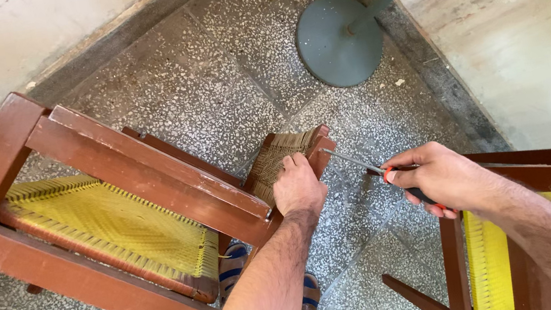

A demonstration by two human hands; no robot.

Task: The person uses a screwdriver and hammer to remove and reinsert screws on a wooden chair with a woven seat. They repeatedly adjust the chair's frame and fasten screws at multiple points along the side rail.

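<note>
Speckled terrazzo floor (pixel 211 86) beneath woven-cane, brown-wood chair (pixel 153 184)

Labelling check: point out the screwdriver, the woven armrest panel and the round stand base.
screwdriver (pixel 353 163), head view, on the bare metal shaft.
woven armrest panel (pixel 274 156), head view, on the tan weave above the left hand.
round stand base (pixel 332 46), head view, on the grey disc.

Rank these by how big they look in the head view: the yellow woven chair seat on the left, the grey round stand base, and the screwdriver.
1. Yellow woven chair seat, largest.
2. Grey round stand base, though it lies farther from the camera.
3. Screwdriver, smallest; the right hand hides much of its handle.
</note>
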